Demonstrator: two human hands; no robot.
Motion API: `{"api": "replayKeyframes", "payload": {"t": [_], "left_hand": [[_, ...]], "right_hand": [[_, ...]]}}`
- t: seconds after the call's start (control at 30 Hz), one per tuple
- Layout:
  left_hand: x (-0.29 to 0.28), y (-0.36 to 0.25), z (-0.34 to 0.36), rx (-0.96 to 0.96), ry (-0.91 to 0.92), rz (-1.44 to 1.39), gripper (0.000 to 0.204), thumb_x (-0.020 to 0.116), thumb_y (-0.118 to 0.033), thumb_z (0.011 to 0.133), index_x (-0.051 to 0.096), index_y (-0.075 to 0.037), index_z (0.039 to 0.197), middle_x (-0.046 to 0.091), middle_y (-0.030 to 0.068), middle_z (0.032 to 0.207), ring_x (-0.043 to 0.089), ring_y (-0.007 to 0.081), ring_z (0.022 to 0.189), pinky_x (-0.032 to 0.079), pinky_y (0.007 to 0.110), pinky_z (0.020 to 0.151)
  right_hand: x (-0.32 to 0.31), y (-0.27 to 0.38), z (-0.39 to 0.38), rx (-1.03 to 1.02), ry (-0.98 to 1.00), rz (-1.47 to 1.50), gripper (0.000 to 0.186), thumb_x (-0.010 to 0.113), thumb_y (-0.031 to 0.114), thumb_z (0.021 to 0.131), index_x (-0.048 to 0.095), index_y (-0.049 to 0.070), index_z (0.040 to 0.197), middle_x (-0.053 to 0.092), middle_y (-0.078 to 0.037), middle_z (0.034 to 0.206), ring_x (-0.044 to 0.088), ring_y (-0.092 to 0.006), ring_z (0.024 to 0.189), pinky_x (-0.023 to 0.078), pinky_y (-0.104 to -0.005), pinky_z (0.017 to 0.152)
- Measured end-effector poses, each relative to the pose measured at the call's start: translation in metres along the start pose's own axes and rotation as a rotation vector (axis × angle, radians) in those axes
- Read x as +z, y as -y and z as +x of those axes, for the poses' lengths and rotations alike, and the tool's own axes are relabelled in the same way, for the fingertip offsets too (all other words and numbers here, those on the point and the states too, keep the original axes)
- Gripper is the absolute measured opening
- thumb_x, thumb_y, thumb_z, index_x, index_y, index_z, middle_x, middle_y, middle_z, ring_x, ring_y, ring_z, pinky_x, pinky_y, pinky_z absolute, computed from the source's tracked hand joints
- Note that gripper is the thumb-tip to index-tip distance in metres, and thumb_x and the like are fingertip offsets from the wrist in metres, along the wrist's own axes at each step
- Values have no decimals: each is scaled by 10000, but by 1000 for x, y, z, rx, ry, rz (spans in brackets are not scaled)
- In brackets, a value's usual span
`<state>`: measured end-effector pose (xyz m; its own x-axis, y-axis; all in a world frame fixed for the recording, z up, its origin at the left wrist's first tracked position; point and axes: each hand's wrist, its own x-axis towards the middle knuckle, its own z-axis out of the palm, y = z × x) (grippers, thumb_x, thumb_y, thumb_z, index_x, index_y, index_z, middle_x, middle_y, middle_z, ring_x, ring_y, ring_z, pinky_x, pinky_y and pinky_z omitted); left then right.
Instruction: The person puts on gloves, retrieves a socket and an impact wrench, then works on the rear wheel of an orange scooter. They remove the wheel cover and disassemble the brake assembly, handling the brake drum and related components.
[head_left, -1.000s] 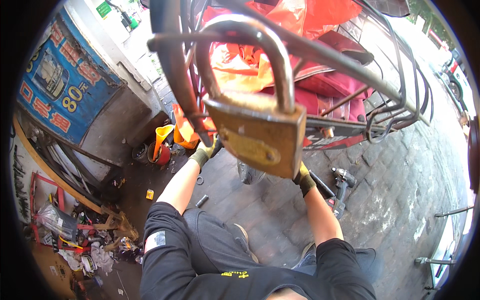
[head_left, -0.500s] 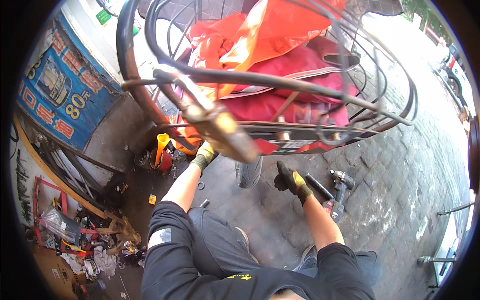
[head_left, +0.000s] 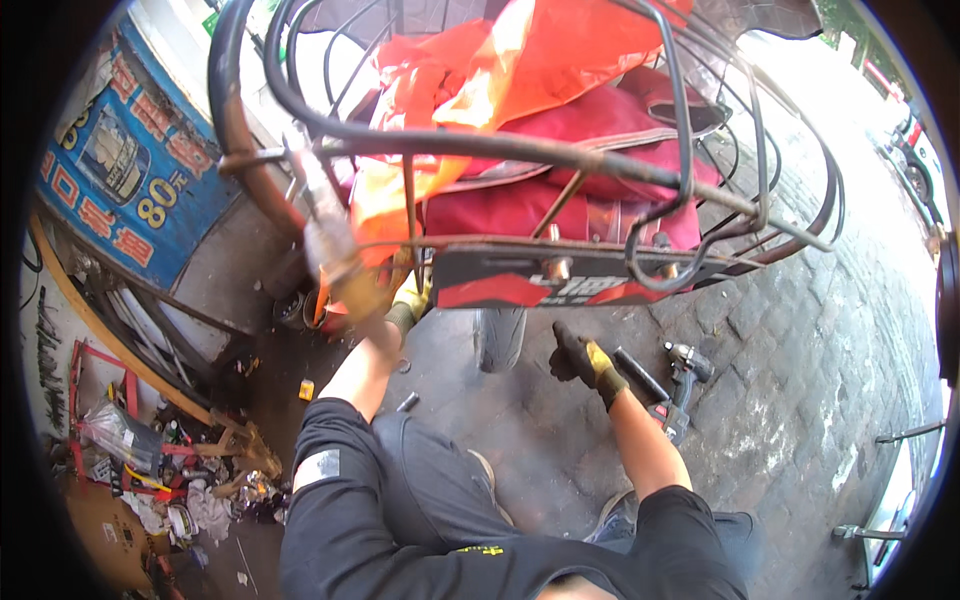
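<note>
Frame centre: left hand (head_left: 411, 297) below wire basket (head_left: 500, 147), grip hidden, cannot tell; right hand (head_left: 582, 361) empty, released. Likely under-basket reach; next move needs padlock (head_left: 354, 284) clearance.

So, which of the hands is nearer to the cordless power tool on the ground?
Right. The right hand is just left of the power tool, a black tube between them; the left hand is much farther left.

On the grey paving (head_left: 770, 420), a power tool (head_left: 685, 388) and apparently a black tube (head_left: 641, 374).
</note>
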<state>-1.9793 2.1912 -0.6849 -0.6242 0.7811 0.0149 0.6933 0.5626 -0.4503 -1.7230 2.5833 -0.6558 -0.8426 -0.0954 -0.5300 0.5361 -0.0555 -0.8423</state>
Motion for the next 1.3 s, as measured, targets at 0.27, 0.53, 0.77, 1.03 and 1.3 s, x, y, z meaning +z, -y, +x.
{"api": "replayKeyframes", "payload": {"t": [0.27,0.53,0.77,1.03,1.3], "left_hand": [[-68,-8,-5,-402,51,-1141,324,526,-287,1093,691,-63,1259,726,76,1162,668,180,1071,513,329,970],[-116,-22,11,-537,127,-1784,183,582,-228,1085,642,-91,1190,722,80,1033,687,220,896,529,353,840],[-131,-34,6,-574,154,-1680,634,505,-637,1058,672,-53,1238,764,71,1041,706,170,900,524,317,773],[-98,-60,42,-673,-225,-1461,565,535,-588,1025,730,-64,1107,737,105,842,710,236,832,523,441,755],[-69,-75,34,-588,-545,-1195,239,642,-252,1028,736,-34,995,774,164,907,735,252,824,569,416,766]], "right_hand": [[0,-28,14,102,24,-513,950,383,856,952,755,-15,877,765,-132,793,728,-234,676,564,-378,702],[30,-47,16,295,168,-872,916,358,816,976,793,19,856,768,-127,774,762,-263,733,578,-422,744],[69,-51,12,164,151,-1251,786,392,690,1031,810,27,965,794,-115,850,780,-295,796,590,-449,797],[27,19,31,-188,-160,-234,407,574,366,1057,782,15,1055,805,-128,951,765,-207,803,576,-372,692],[15,140,-38,-1250,-584,-933,291,580,152,1045,701,23,1275,745,-135,1218,699,-322,1113,568,-432,919]]}}
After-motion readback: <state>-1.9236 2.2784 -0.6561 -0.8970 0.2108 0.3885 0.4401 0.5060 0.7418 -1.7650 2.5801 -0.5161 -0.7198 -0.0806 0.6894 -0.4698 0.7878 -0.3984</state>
